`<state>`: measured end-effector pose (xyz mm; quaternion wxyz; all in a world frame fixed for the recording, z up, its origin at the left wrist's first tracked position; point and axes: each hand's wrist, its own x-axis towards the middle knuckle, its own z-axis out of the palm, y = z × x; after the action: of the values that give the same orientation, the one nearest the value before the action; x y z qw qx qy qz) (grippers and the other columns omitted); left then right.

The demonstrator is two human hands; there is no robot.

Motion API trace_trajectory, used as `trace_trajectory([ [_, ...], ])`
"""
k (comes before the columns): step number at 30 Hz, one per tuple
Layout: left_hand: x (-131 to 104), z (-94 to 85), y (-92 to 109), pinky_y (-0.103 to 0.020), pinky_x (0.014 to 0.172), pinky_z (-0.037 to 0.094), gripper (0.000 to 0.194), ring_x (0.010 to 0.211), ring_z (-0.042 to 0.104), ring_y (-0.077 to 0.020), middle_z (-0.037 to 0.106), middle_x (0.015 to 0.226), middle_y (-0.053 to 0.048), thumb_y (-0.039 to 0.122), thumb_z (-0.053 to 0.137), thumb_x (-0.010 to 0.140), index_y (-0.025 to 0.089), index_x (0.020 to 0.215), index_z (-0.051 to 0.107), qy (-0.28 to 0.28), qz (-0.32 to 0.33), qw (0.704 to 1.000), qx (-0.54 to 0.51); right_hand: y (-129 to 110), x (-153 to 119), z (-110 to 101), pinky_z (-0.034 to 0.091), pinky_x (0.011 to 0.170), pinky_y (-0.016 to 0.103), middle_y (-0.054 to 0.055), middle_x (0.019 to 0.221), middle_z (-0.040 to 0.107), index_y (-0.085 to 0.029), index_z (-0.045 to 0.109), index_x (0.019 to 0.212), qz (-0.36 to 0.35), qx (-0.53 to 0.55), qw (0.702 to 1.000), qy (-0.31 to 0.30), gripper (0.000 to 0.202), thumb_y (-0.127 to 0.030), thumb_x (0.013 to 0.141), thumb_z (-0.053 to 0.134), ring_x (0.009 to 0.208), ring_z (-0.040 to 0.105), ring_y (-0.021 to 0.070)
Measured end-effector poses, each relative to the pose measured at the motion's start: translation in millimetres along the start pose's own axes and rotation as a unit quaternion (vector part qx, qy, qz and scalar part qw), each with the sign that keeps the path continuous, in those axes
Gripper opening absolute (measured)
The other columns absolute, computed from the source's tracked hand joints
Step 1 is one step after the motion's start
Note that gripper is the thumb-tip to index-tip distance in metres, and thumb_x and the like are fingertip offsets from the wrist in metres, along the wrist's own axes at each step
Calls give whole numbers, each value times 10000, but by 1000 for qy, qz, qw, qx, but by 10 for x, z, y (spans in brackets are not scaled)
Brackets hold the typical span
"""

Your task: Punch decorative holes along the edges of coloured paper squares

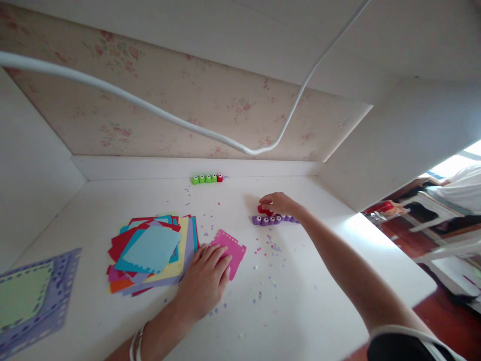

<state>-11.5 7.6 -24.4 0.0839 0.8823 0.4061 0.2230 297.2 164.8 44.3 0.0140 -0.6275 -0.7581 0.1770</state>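
Nearest, the left hand (205,278) is lying open across the pink card (236,250), clutching nothing, probably pressing so the card is staying put on the surface (319,306). The card is lying just right of the paper stack (152,248), its notched edge facing away and slightly rightward; its longer axis seems to be slanting from far right to near left, though fingers are hiding part. Beyond it, purple punches (265,220) are sitting in a row running left to right, perhaps grouped by colour. Just behind, the right hand (280,203) is curling over the red punches (266,210); whether it is gripping one, I cannot tell. Farthest, green punches (205,179) are standing lined up near the back ledge.
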Motion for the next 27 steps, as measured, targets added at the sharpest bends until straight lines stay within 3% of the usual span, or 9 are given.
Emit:
trace_trajectory([
  [8, -7, 19, -11, -494, 1103, 313, 282, 1200, 506, -235, 607, 1240, -43, 209, 499, 924, 244, 1185, 602, 11, 6, 1000, 0, -80, 6, -12, 552, 705, 216, -10, 1005, 766, -277, 723, 1114, -1, 20, 999, -27, 328, -277, 804, 615, 803, 717, 161],
  [13, -2, 12, -7, -505, 1103, 316, 294, 1203, 507, -241, 606, 1244, -47, 210, 502, 922, 244, 1198, 597, 5, 4, 1000, -1, 33, 29, -64, 518, 800, 321, 74, 996, 760, -228, 757, 1028, 45, -51, 997, 22, 300, -370, 857, 556, 904, 695, 236],
  [16, 2, 13, -8, -509, 1103, 313, 291, 1201, 509, -246, 609, 1241, -52, 207, 500, 922, 243, 1192, 602, 9, 8, 1000, -1, 107, 12, -78, 508, 766, 340, 95, 897, 768, -220, 788, 904, 62, -82, 995, 11, 275, -403, 811, 606, 848, 697, 258],
  [23, -7, 21, -13, -497, 1112, 302, 286, 1211, 503, -240, 607, 1257, -41, 215, 502, 925, 243, 1192, 602, 3, 3, 1000, 1, 46, -39, -29, 478, 700, 270, 21, 840, 773, -273, 792, 824, 8, -69, 997, -22, 214, -319, 806, 584, 796, 697, 204],
  [27, -12, 25, -16, -499, 1116, 296, 294, 1213, 502, -240, 603, 1261, -45, 211, 501, 926, 238, 1202, 597, 3, 6, 1000, 4, 19, -77, -64, 464, 741, 276, 29, 933, 766, -265, 779, 910, -4, -59, 998, 4, 247, -357, 831, 564, 861, 687, 210],
])
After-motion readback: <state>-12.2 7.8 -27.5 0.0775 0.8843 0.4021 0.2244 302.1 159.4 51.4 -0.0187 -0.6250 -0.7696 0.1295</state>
